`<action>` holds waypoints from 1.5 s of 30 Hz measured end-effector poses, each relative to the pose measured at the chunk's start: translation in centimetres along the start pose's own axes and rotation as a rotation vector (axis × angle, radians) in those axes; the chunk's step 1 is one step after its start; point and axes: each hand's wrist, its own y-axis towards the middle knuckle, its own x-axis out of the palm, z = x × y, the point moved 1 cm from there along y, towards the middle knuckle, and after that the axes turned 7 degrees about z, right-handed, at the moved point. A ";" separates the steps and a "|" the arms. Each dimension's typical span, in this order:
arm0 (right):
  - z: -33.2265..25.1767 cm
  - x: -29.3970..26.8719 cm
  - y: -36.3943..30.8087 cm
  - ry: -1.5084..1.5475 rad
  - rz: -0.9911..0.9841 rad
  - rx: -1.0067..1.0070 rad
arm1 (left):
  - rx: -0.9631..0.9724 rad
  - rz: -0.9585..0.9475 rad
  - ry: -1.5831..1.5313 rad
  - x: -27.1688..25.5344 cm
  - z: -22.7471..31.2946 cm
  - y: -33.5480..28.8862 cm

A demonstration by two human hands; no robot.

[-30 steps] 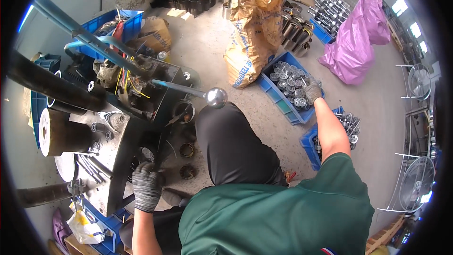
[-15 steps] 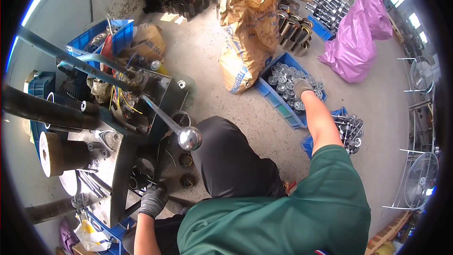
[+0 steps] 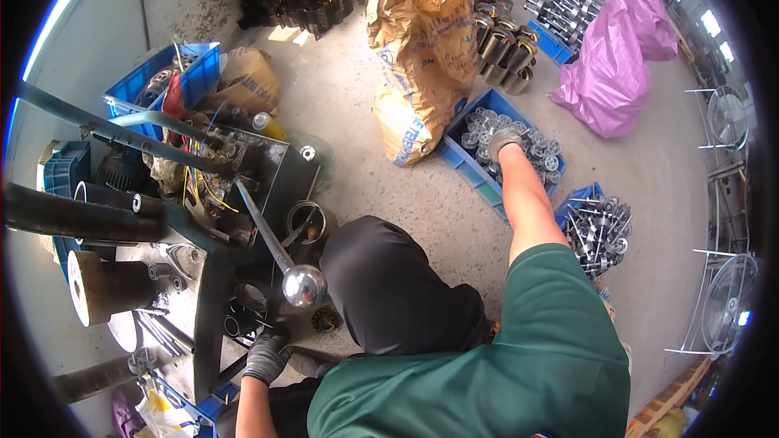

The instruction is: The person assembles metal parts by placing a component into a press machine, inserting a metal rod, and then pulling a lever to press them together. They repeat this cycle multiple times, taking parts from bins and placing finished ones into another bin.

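Observation:
My right hand (image 3: pixel 505 143), in a grey glove, reaches down into a blue bin (image 3: pixel 477 176) of round, silvery ribbed metal parts (image 3: pixel 535 148). Its fingers are hidden among them, so any grip does not show. At the lower left, my left hand (image 3: pixel 266 358), also gloved, is beside the front edge of a metal press bench (image 3: pixel 185 357). Those fingers are curled in; what they hold is too small and dark to make out. Between my hands, a lever with a shiny ball end (image 3: pixel 304 285) slopes down from the machine, just left of my knee.
Right of my arm, a smaller blue bin holds shafted metal parts (image 3: pixel 600 235). A brown paper sack (image 3: pixel 422 57) and a purple sack (image 3: pixel 608 81) stand beyond. A metal can (image 3: pixel 312 222) is beside the machine. Wire fan guards (image 3: pixel 728 302) line the right side.
My right hand has moved left and slightly up within the bin of round parts. The ball-ended lever appears lower. My left hand stays by the bench as the view shifts a little.

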 end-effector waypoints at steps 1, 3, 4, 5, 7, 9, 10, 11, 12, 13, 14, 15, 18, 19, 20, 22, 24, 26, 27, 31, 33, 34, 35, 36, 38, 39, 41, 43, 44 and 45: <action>-1.1 -1.8 -1.5 0.021 0.038 0.031 | -0.015 -0.002 0.000 0.3 -0.1 -0.4; -2.2 -2.3 -3.8 0.051 0.174 0.116 | -0.074 -0.013 -0.033 0.6 -0.3 -0.6; -0.4 0.1 -3.2 -0.029 0.097 0.172 | -0.042 -0.012 -0.031 0.2 -0.3 0.4; -0.3 0.4 -3.1 -0.021 0.133 0.208 | -0.051 -0.032 -0.020 0.1 -0.3 0.7; -0.7 0.6 -3.5 0.027 0.208 0.235 | -0.076 -0.048 -0.015 0.3 -0.6 0.4; -0.7 0.3 -3.6 0.040 0.234 0.249 | -0.073 0.019 -0.043 1.0 -1.1 0.0; -1.0 -0.3 -3.7 0.047 0.233 0.242 | -0.088 0.023 -0.046 1.1 -1.2 -0.2; -1.1 -0.7 -4.0 0.058 0.222 0.219 | -0.083 0.029 -0.048 1.2 -1.4 -0.2; -1.0 -0.7 -4.2 0.031 0.214 0.218 | -0.071 0.036 -0.050 1.3 -1.4 -0.2; -0.6 -0.4 -4.1 0.014 0.205 0.210 | -0.053 0.065 -0.035 1.3 -1.4 -0.2; -0.2 -0.1 -4.1 -0.003 0.195 0.204 | -0.056 0.069 -0.040 1.3 -1.4 -0.1; 0.0 0.0 -4.4 0.027 0.207 0.207 | -0.060 0.055 -0.031 0.9 -1.1 0.1; 0.5 -0.7 -6.4 0.141 0.236 0.234 | 0.015 0.111 -0.037 1.1 -1.5 0.0; 0.4 -1.6 -7.3 0.216 0.218 0.339 | -0.007 0.106 -0.026 0.5 -0.9 0.0; -1.3 -5.0 -9.3 0.332 0.129 0.419 | -0.059 0.101 -0.018 0.2 -0.1 -1.1; -0.5 -2.4 -12.7 0.622 0.272 0.567 | -0.029 0.098 0.016 -1.9 1.7 -0.6; 0.4 0.5 -14.3 0.736 0.309 0.631 | 0.056 0.087 0.018 -3.8 3.1 -0.6; -1.7 -1.1 -15.7 0.707 0.223 0.668 | 0.016 0.071 0.015 -4.5 4.2 -1.5; -1.4 1.0 -15.9 0.676 0.350 0.601 | 0.028 0.106 -0.020 -5.7 5.3 -1.5; -3.2 1.8 -15.5 1.027 0.457 0.319 | 0.018 0.157 -0.071 -10.0 8.3 -1.9; -5.9 -3.3 -16.9 1.503 0.258 0.104 | 0.036 0.183 -0.063 -9.9 7.9 -2.1; -5.8 -5.3 -16.8 1.386 0.209 -0.060 | 0.070 0.234 -0.080 -9.5 7.7 -1.9; -7.0 -9.2 -17.3 1.233 0.130 -0.180 | 0.103 0.238 -0.094 -9.4 7.5 -1.9; -9.8 -14.2 -19.5 1.298 0.159 -0.263 | 0.127 0.247 -0.112 -9.4 7.1 -2.1; -10.6 -19.9 -19.4 1.128 0.109 -0.647 | 0.188 0.281 -0.096 -10.0 7.6 -1.4; -13.2 -23.7 -21.1 1.144 0.060 -0.677 | 0.189 0.293 -0.078 -9.8 7.2 -1.5; -16.6 -27.9 -21.8 1.070 0.184 -0.914 | 0.215 0.311 -0.082 -10.3 7.3 -1.5; -23.6 -32.9 -26.3 0.972 0.005 -0.915 | 0.178 0.359 -0.090 -10.0 6.6 -2.5; -26.6 -34.7 -29.2 0.890 -0.029 -0.900 | 0.138 0.398 -0.155 -9.4 6.3 -2.8; -28.1 -34.5 -29.5 0.707 0.193 -1.041 | 0.147 0.426 -0.223 -9.4 6.4 -2.8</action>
